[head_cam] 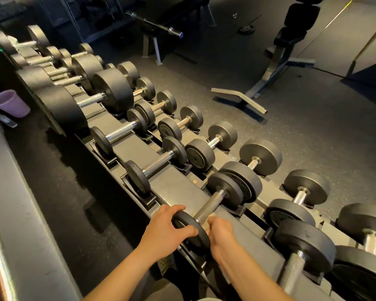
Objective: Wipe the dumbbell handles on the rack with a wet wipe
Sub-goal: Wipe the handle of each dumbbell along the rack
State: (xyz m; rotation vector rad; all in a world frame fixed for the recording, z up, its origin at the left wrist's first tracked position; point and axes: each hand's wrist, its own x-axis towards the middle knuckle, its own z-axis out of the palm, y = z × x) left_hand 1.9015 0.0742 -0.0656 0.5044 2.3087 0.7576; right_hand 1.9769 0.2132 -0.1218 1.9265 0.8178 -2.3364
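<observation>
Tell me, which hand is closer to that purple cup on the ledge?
The left hand. It grips the dumbbell's near weight plate, on the side toward the purple cup. The right hand is around the knurled handle, farther away.

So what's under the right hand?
The right hand closes over the near end of the dumbbell handle; a pale bit of wipe peeks out. The rest is covered.

A sloped black rack [178, 187] carries rows of dumbbells [156, 168].
</observation>
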